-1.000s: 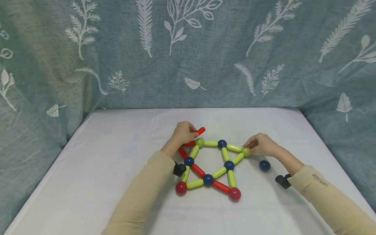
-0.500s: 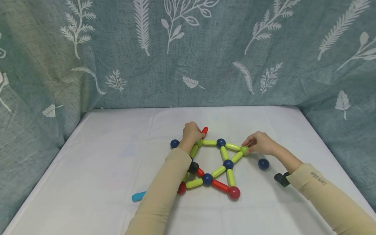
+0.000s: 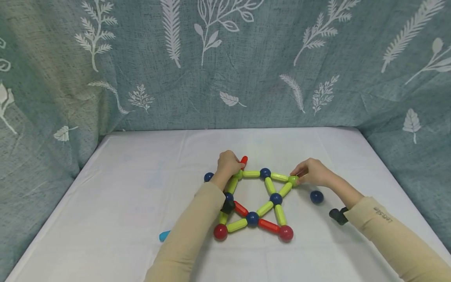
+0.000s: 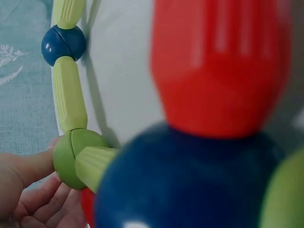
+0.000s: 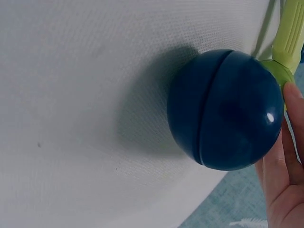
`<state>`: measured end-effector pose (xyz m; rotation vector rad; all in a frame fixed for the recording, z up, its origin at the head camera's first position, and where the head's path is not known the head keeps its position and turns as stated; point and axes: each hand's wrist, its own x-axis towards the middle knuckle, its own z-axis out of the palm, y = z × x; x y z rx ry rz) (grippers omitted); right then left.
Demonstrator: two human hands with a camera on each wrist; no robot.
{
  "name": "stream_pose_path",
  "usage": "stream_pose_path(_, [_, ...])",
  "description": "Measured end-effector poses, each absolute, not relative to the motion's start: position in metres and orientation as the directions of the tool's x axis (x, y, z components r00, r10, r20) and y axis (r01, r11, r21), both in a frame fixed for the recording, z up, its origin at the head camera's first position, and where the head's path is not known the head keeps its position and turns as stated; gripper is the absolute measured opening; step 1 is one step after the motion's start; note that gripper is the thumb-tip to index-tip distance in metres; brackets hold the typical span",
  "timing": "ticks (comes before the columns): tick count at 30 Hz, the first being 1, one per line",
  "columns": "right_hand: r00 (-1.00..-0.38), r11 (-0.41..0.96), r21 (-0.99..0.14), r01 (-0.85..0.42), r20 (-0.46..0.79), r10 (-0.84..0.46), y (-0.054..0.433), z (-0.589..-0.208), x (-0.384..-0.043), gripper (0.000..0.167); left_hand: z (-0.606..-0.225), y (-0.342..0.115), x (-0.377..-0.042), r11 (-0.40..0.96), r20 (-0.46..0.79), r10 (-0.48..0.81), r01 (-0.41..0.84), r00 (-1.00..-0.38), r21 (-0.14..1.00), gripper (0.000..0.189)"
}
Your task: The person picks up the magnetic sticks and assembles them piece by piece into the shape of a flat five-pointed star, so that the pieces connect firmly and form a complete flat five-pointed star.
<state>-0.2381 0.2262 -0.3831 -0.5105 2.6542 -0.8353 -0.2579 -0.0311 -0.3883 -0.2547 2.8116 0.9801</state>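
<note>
A frame of magnetic rods and balls lies on the table. My left hand (image 3: 229, 163) grips a red magnetic rod (image 3: 244, 161), which points up beside the left green ball (image 3: 239, 174). In the left wrist view, the thumb (image 4: 35, 166) lies against that green ball (image 4: 78, 154); the held rod's lower end cannot be made out. Pinched by the fingers of my right hand (image 3: 313, 172) is the right green ball (image 3: 293, 180), joined to two yellow-green rods. Below this hand sits a loose dark blue ball (image 3: 316, 197), large in the right wrist view.
Two red balls, one on the left (image 3: 220, 232) and one on the right (image 3: 285, 233), form the frame's near corners. Another blue ball (image 3: 208, 177) shows left of my left hand. A light blue rod (image 3: 164, 235) is partly covered by the left sleeve (image 3: 186, 231).
My left hand has moved right and slightly nearer with the red rod, which now stands steeper. The frame's near side has shifted slightly nearer and right. My right hand stays at its ball.
</note>
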Motion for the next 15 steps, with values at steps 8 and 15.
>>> stream_pose_path(8, [-0.892,0.765,-0.6,-0.235,-0.18,-0.415,0.227,-0.383,-0.238,0.024,-0.39,-0.038,-0.256,0.774,-0.184,-0.045,-0.15,-0.982,0.615,0.024])
stream_pose_path(15, [-0.897,0.767,-0.605,-0.216,-0.186,-0.4,0.226,-0.384,-0.238,0.024,-0.37,-0.067,-0.249,0.892,-0.296,0.216,0.065,-0.93,0.447,0.03])
